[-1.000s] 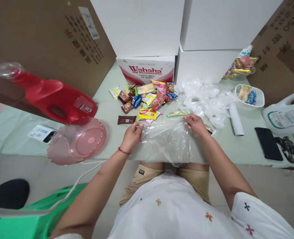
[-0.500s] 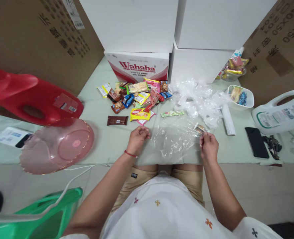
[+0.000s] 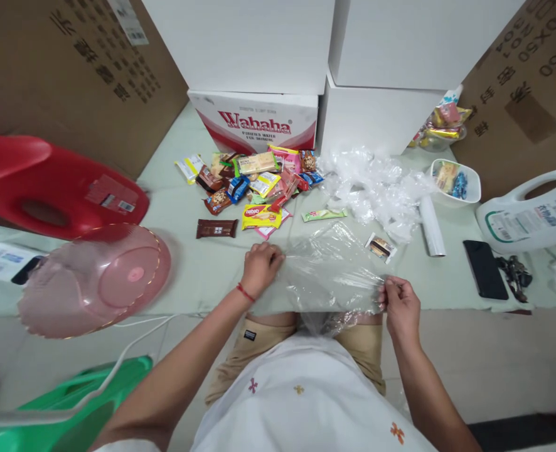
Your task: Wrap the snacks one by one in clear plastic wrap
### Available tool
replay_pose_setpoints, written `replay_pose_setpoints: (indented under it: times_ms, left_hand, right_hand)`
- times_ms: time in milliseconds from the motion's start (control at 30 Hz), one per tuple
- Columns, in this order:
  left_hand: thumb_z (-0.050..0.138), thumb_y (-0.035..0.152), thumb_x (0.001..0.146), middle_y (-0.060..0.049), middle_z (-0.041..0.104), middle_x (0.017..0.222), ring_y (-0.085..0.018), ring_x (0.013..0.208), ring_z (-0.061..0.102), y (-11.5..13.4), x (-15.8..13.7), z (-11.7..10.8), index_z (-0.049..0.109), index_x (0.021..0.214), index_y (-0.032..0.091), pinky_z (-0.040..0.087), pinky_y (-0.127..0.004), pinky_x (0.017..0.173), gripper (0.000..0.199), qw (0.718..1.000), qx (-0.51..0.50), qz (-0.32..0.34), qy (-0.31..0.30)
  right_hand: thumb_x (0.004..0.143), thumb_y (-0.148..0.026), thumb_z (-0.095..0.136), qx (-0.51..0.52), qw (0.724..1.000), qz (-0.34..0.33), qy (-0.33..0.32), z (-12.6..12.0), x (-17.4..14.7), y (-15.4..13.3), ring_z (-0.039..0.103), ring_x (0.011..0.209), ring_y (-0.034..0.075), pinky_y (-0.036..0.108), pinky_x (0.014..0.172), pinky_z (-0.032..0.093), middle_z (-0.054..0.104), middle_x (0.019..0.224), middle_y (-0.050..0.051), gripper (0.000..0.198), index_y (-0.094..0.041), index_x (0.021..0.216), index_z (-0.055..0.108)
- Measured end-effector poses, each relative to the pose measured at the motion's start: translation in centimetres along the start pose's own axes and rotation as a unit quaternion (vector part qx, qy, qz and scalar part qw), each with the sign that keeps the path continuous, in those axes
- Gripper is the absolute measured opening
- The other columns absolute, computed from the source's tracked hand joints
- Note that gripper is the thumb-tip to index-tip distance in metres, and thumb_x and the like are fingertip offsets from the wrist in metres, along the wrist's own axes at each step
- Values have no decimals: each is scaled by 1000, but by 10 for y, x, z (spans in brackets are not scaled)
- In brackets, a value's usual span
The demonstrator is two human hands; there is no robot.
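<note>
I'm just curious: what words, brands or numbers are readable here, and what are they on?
"Wahaha" and "PURIFIED WATER FOR DRINKING": red-and-white box.
"nabati": yellow packet.
"40X50": right-hand carton, among other partly cut-off print.
"温馨提示", apparently: left-hand carton.
White jug, red bottle and the other snack packets: print too small or blurred.
Clear bag in the hands: no lettering visible.

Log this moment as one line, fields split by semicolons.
left hand: grips clear plastic; right hand: grips its opposite side; plastic: spread between hands; beyond: snack pile; left: pink bowl; right: black phone
</note>
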State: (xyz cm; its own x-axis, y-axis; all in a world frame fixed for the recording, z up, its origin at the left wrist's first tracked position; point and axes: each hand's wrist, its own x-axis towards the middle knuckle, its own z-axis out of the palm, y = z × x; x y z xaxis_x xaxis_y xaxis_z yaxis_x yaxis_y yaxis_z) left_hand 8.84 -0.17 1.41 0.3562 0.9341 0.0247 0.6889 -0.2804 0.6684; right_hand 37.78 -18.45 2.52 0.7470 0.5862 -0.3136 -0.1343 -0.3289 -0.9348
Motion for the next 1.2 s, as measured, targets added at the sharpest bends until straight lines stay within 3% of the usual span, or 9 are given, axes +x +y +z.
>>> replay_pose_setpoints:
  times_ms: [167, 333, 400, 500, 667, 733, 867, 1000, 1200]
  left_hand:
    - [63, 35, 86, -4, 61, 78, -22, 78, 54, -21, 38, -28, 61, 73, 21, 41, -34, 75, 19, 995, -74, 50, -38]
    - [58, 38, 94, -14, 66, 109, -31, 106, 58, 19, 25, -33, 66, 103, 18, 44, -45, 94, 23, 975, 84, 1, 205]
    - [51, 37, 100, -18, 66, 121, -32, 118, 57, 39, 3, -25, 65, 117, 16, 43, -48, 100, 30, 963, 126, 29, 235]
    - [46, 35, 104, -15, 69, 130, -30, 127, 59, 46, -27, -10, 67, 123, 21, 39, -51, 108, 32, 975, 156, 108, 118]
    - [46, 40, 104, -14, 47, 161, -34, 148, 45, -2, -41, 1, 55, 148, 27, 20, -67, 121, 47, 970, 219, 107, -8]
    - [44, 41, 105, -13, 41, 166, -32, 153, 39, -18, -41, -1, 49, 154, 29, 14, -67, 124, 50, 965, 219, 141, -35]
    - [42, 41, 106, -12, 40, 166, -30, 154, 38, -24, -41, -4, 45, 157, 28, 8, -68, 126, 52, 959, 222, 168, -57]
    - [44, 43, 106, -12, 42, 165, -30, 153, 40, -21, -42, -4, 47, 155, 28, 9, -67, 127, 52, 962, 216, 157, -58]
    - [45, 45, 105, -9, 42, 166, -27, 153, 39, -20, -43, -7, 49, 153, 29, 8, -63, 128, 51, 970, 187, 147, -55]
  right_hand:
    - [82, -59, 74, -46, 997, -11, -53, -2, -4, 5, 55, 50, 14, 26, 43, 45, 65, 70, -2, 42, -24, 101, 61]
    - [84, -64, 71, -28, 998, -12, -63, 24, -17, 12, 61, 56, 16, 28, 50, 53, 64, 71, -3, 49, -22, 105, 58]
    - [86, -64, 68, -38, 997, -22, -64, 28, -20, 14, 61, 58, 17, 30, 54, 55, 64, 71, -3, 49, -21, 108, 58]
    - [92, -61, 60, -159, 977, -78, -116, 16, -16, 11, 63, 65, 19, 35, 64, 57, 66, 76, 1, 44, -20, 108, 63]
    - [97, -48, 57, -370, 863, -341, -52, 10, 12, -35, 63, 99, 27, 38, 76, 55, 64, 113, 16, 34, -19, 104, 72]
    - [101, -40, 52, -365, 828, -416, -87, 44, 20, -63, 63, 100, 26, 35, 76, 53, 65, 108, 14, 29, -20, 107, 71]
    - [107, -32, 44, -411, 699, -475, -341, 173, 15, -100, 66, 101, 22, 33, 85, 52, 70, 109, 9, 28, -23, 113, 69]
    - [98, -44, 64, -527, 631, -446, -353, 286, 13, -112, 65, 117, 28, 35, 85, 54, 55, 146, 16, 50, -19, 140, 54]
    - [80, -52, 83, -594, 524, -421, -441, 308, 64, -136, 64, 120, 32, 35, 93, 51, 63, 138, 17, 69, -16, 135, 61]
